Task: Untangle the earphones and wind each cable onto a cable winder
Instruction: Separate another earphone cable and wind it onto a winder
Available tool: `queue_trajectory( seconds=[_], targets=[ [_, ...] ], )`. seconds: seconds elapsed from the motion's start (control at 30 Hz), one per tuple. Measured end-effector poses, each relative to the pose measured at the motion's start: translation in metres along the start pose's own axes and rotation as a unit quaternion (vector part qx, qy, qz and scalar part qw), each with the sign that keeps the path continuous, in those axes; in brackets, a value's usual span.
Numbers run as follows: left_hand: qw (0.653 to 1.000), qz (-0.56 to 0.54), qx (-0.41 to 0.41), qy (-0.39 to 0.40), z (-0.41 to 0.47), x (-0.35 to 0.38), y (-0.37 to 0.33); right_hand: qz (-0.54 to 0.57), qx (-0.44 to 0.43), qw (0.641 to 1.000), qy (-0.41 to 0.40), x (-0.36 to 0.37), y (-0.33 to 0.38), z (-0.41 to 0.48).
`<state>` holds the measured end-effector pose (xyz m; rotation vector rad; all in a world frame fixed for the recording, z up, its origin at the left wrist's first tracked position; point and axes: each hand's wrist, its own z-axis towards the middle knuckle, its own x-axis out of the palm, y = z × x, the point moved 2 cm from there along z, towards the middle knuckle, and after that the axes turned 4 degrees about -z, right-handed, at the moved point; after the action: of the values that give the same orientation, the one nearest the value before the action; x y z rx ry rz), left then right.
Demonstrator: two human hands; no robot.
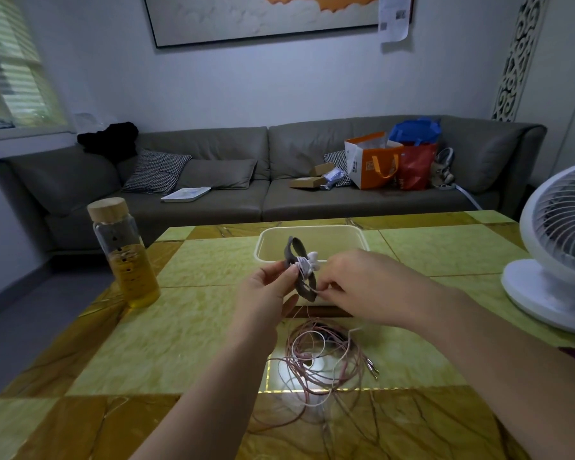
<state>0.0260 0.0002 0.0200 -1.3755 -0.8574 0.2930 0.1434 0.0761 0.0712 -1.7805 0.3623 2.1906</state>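
One winder (302,283), pinched between left grip (266,293) and right grip (356,287).

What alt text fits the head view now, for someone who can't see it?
The left hand pinches a gray cable winder above a yellow table while the right hand pinches the white cable wrapped round it. A tangle of pinkish cables lies below; tub behind, bottle left, fan right.

bottle (124,252) left, fan (560,247) right, tub (312,232) ahead
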Motion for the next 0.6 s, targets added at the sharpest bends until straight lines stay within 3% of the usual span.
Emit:
queue_trajectory(
  seconds=[0.23,0.4,0.6],
  targets=[
    [0.981,0.166,0.100,0.008,-0.005,0.009,0.003,0.024,-0.017,0.999,-0.031,-0.026,0.000,0.004],
    [0.975,0.184,0.112,0.055,-0.011,0.010,0.002,0.177,0.051,0.980,-0.075,-0.029,-0.026,0.005],
    [0.966,0.195,0.103,0.133,-0.015,0.010,-0.001,0.288,0.052,0.955,-0.055,-0.025,-0.041,0.000]
  ],
)
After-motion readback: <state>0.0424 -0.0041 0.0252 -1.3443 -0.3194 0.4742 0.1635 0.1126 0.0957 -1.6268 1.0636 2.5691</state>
